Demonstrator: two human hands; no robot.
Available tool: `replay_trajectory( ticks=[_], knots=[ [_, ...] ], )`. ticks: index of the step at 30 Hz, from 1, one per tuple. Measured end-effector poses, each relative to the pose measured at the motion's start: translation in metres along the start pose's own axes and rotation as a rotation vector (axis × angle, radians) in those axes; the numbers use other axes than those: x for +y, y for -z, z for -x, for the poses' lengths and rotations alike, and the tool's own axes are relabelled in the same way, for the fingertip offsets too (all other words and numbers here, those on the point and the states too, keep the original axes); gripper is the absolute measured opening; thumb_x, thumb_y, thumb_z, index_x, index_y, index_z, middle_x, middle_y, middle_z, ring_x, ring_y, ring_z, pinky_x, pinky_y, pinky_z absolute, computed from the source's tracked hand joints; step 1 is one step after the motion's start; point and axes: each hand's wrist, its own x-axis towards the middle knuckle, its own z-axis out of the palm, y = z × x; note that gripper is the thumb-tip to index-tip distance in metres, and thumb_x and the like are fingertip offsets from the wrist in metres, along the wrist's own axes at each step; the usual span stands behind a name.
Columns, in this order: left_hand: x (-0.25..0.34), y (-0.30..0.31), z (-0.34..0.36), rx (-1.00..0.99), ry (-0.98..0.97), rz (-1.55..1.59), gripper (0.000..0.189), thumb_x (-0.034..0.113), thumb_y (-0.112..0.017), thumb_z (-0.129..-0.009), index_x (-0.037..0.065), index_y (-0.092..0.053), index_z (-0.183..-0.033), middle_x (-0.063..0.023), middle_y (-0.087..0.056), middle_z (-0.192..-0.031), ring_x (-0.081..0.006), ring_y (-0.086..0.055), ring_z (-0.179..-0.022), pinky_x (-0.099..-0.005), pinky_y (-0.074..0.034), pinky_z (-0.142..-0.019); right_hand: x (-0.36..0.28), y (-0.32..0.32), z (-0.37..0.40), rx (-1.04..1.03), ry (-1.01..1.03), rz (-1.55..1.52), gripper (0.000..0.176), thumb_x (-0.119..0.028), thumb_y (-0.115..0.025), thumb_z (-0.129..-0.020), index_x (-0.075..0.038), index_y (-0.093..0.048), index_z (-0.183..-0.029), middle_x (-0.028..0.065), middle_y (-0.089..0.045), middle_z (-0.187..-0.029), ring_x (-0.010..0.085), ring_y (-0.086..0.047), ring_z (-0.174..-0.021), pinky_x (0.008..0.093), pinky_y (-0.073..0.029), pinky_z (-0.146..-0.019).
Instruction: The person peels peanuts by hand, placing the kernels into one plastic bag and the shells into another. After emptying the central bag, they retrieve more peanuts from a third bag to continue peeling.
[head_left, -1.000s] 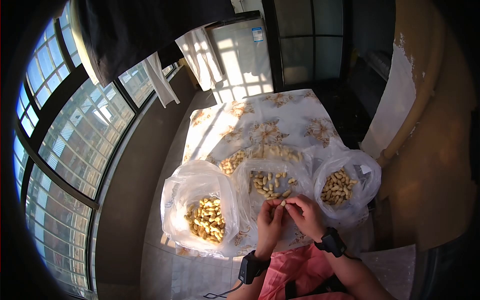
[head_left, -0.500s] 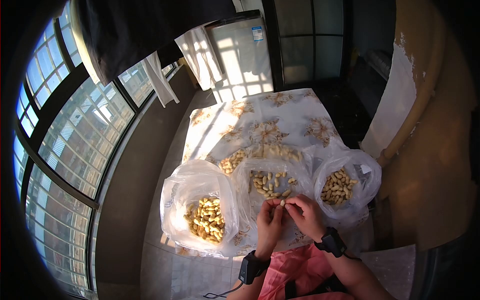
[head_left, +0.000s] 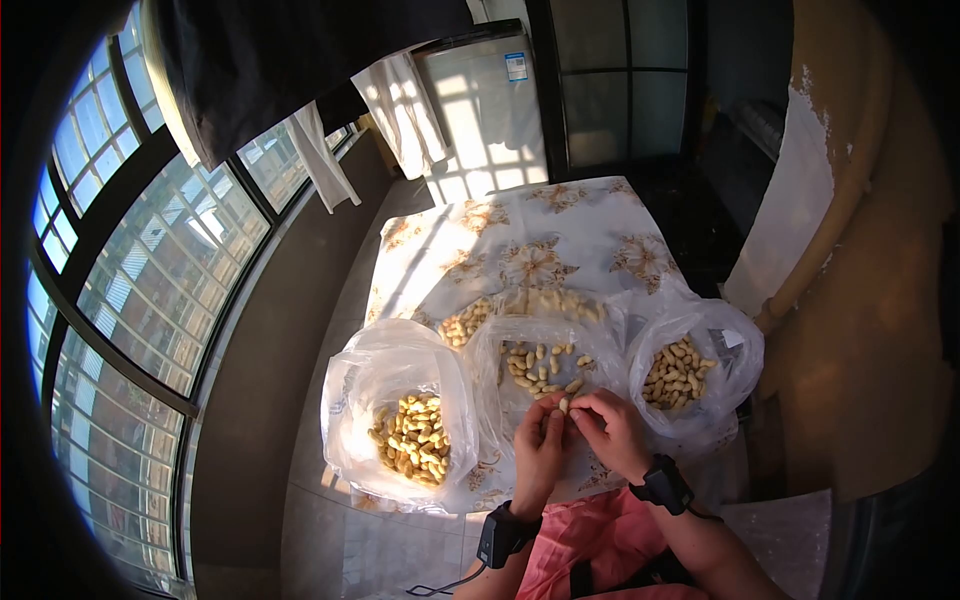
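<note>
My left hand (head_left: 540,442) and my right hand (head_left: 614,432) meet at the front edge of the middle plastic bag (head_left: 487,352). Their fingertips are closed on one peanut (head_left: 564,405), which pokes up between them. Inside that bag, just beyond my fingers, several unshelled peanuts (head_left: 524,372) lie scattered. To the left stands an open clear bag (head_left: 345,400) with a heap of sunlit peanuts (head_left: 412,437). On the right, another open bag (head_left: 735,372) holds more peanuts (head_left: 677,375). My palms are turned away from view.
The bags rest on a table with a flowered cloth (head_left: 530,225). Behind the middle bag are more peanuts (head_left: 465,322). A barred window (head_left: 180,270) runs along the left. A white appliance (head_left: 485,110) stands beyond the table, and a brown panel (head_left: 850,330) on the right.
The peanut between my fingertips has turned slightly and shows more upright. Both hands stay in nearly the same place, and the bags have not moved.
</note>
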Motion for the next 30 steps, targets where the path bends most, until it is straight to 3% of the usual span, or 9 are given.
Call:
replay_trajectory(
  ticks=[30],
  knots=[
    [-0.0001, -0.0001, -0.0002, -0.008, -0.015, -0.001, 0.017, 0.009, -0.057, -0.103, 0.003, -0.061, -0.118, 0.0016, -0.065, -0.094, -0.0038, -0.059, -0.08, -0.0179, -0.047, -0.069, -0.0003, -0.0009, 0.001, 0.002, -0.031, -0.011, 0.009, -0.002, -0.066, -0.09, -0.001, -0.065, -0.098, 0.0133, -0.065, -0.088, 0.0324, -0.065, -0.079, 0.0383, -0.05, -0.068]
  ],
)
